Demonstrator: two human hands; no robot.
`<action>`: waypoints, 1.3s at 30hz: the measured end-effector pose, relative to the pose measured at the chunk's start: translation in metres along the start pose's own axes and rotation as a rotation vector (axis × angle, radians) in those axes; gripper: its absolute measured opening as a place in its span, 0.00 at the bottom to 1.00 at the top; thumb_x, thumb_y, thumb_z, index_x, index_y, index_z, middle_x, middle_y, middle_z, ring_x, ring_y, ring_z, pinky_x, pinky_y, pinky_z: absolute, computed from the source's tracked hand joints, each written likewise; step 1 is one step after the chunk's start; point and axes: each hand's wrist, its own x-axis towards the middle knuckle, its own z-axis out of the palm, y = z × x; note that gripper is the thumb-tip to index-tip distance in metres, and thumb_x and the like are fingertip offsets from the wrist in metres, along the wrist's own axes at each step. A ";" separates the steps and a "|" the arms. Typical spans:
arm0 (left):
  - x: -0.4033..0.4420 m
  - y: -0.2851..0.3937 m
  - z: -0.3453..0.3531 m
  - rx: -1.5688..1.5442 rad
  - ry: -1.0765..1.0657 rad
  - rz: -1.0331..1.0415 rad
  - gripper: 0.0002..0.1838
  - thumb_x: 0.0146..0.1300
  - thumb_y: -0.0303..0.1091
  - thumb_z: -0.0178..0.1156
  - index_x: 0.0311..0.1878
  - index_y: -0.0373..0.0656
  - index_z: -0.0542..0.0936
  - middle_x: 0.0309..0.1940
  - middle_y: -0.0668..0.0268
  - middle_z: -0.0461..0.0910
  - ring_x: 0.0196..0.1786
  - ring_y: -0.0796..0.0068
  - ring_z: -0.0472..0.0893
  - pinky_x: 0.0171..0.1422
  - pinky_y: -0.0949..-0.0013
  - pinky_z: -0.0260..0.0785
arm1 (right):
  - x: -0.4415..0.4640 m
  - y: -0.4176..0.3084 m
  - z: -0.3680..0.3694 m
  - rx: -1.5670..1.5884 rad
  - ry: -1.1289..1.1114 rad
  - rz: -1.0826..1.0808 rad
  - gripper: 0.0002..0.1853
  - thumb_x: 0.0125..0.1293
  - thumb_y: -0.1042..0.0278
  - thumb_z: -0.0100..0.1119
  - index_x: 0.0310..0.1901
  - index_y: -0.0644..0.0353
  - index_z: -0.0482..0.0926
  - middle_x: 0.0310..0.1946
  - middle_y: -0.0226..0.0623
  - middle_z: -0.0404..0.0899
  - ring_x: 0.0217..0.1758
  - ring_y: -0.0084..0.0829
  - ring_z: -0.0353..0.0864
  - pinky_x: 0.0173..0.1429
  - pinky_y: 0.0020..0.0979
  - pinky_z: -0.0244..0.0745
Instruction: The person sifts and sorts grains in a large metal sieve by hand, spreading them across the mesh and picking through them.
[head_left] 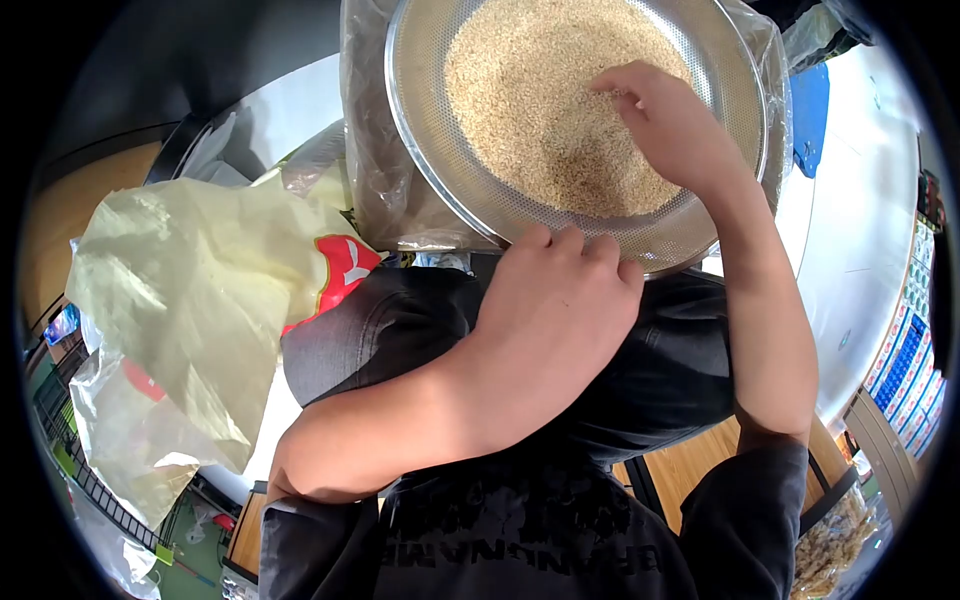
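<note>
Beneath the half-curled right hand (668,122) (contents unclear), pale grain (530,95), loose, likely slippery. Left hand (562,312) bent at perforated sieve (422,105), hold hidden; stiff rim probably grips best.

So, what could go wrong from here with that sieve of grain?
1. Spill: loose grain covers much of the sieve; if the left hand at its near rim presses down, it might tip.
2. Scatter: the right hand is over the grain, fingers bent; a brisk sweep could flick some over the rim.
3. Snag: loose clear plastic shows around the sieve and might catch if it's shifted.
</note>
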 end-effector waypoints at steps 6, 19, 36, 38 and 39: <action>0.000 0.008 0.000 -0.045 -0.105 0.068 0.05 0.63 0.34 0.64 0.37 0.43 0.81 0.34 0.64 0.80 0.42 0.65 0.83 0.49 0.62 0.72 | 0.009 -0.008 0.006 0.358 -0.735 0.135 0.15 0.77 0.76 0.55 0.60 0.60 0.84 0.51 0.36 0.88 0.55 0.29 0.86 0.64 0.37 0.80; 0.004 0.006 0.004 0.004 -0.101 0.067 0.04 0.57 0.31 0.63 0.34 0.43 0.80 0.33 0.65 0.79 0.40 0.66 0.83 0.48 0.64 0.72 | 0.014 0.022 0.009 0.125 0.079 -0.043 0.16 0.73 0.77 0.52 0.55 0.59 0.88 0.41 0.50 0.87 0.43 0.44 0.88 0.53 0.41 0.80; 0.003 0.008 0.004 0.050 -0.068 0.073 0.04 0.60 0.29 0.66 0.37 0.45 0.87 0.30 0.69 0.82 0.39 0.71 0.83 0.44 0.66 0.68 | 0.010 0.017 0.026 -0.007 -0.181 -0.031 0.09 0.58 0.77 0.71 0.41 0.63 0.89 0.37 0.44 0.89 0.44 0.44 0.89 0.51 0.40 0.84; 0.003 0.007 0.005 0.038 -0.072 0.071 0.04 0.60 0.29 0.66 0.38 0.45 0.87 0.30 0.69 0.82 0.39 0.71 0.83 0.44 0.66 0.67 | 0.009 0.015 0.026 0.004 -0.175 -0.031 0.08 0.58 0.77 0.71 0.40 0.63 0.88 0.37 0.44 0.89 0.43 0.43 0.89 0.50 0.39 0.84; 0.003 0.007 0.005 0.028 -0.075 0.070 0.04 0.60 0.29 0.66 0.38 0.44 0.87 0.30 0.69 0.83 0.39 0.71 0.83 0.44 0.66 0.67 | 0.009 0.014 0.026 0.014 -0.166 -0.033 0.07 0.58 0.77 0.71 0.40 0.64 0.88 0.36 0.44 0.89 0.42 0.43 0.89 0.49 0.39 0.85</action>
